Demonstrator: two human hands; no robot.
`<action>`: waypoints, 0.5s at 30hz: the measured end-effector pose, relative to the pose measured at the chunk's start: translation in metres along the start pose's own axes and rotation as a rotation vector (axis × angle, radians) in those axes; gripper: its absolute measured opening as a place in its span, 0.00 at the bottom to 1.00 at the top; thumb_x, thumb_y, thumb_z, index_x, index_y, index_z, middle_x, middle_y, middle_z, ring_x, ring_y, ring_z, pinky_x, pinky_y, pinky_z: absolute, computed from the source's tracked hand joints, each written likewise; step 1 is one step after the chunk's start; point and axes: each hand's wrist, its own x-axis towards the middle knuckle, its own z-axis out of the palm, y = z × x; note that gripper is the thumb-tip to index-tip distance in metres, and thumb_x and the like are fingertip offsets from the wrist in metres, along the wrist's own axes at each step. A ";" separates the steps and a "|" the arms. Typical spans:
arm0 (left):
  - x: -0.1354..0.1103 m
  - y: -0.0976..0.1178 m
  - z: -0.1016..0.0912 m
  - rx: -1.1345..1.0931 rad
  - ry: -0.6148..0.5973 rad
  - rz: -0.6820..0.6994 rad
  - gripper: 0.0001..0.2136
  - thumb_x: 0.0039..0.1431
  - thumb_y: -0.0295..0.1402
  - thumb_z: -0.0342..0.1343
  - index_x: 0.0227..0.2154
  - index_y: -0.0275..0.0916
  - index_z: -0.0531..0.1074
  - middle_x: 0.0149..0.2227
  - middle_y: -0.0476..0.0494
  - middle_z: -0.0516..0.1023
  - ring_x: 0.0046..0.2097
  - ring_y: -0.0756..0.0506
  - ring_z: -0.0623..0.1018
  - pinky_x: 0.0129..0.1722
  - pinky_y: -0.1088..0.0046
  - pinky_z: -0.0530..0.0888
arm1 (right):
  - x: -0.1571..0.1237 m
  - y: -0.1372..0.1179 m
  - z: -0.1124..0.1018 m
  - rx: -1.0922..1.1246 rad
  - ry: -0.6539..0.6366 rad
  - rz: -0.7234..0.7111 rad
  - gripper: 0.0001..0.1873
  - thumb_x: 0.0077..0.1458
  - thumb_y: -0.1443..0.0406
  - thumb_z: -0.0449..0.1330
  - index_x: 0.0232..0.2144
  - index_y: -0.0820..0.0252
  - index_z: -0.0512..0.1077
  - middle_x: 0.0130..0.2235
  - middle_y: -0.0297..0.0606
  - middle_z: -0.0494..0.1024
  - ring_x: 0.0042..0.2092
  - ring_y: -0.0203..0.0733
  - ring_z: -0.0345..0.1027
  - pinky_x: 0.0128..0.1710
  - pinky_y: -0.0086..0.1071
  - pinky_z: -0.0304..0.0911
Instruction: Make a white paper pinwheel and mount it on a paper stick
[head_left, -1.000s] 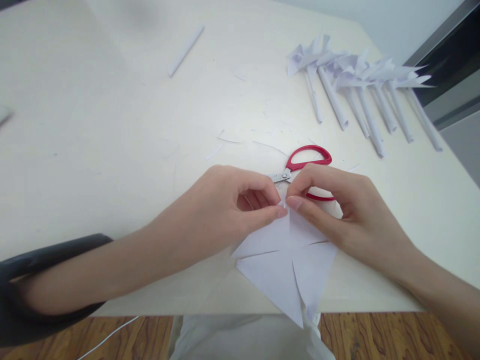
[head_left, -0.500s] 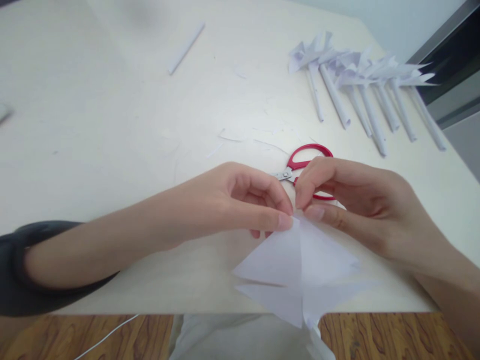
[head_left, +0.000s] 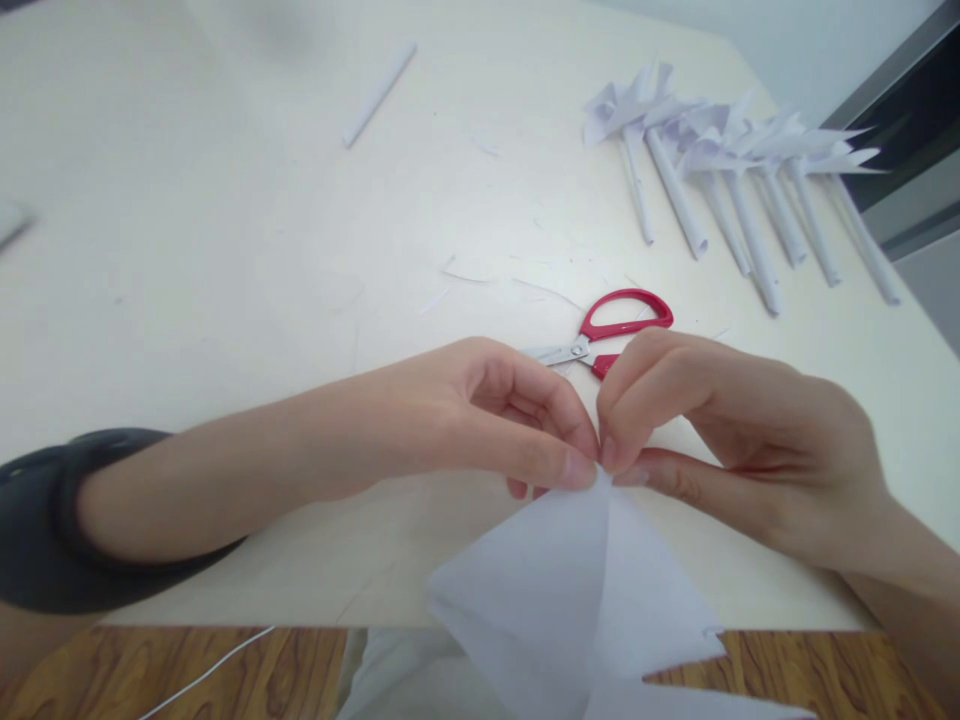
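A creased sheet of white paper [head_left: 540, 580], cut with slits, hangs from my fingertips over the table's front edge. My left hand [head_left: 517, 410] pinches its top corner between thumb and fingers. Right beside it, my right hand [head_left: 675, 430] has thumb and forefinger closed at the same corner. Just beyond my hands lie scissors [head_left: 626, 330] with red handles, their blades pointing left. Part of the lower handle is hidden behind my right hand.
Several paper pinwheels [head_left: 705, 130] on rolled paper sticks lie in a row at the right. A rolled paper tube [head_left: 380, 95] rests farther back. Thin paper scraps [head_left: 465, 277] are scattered mid-table. A white cable [head_left: 210, 670] runs below the front edge.
The paper has swung and tilted so more of its face shows, reaching lower. Both hands have shifted slightly down, and my right forefinger has curled in toward the corner.
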 end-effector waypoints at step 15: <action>0.004 -0.005 0.003 -0.025 0.057 0.035 0.06 0.53 0.32 0.56 0.30 0.42 0.78 0.31 0.52 0.81 0.34 0.48 0.80 0.32 0.78 0.76 | -0.001 0.001 0.000 -0.105 -0.009 -0.028 0.12 0.56 0.77 0.58 0.35 0.54 0.72 0.34 0.31 0.72 0.37 0.36 0.68 0.36 0.35 0.67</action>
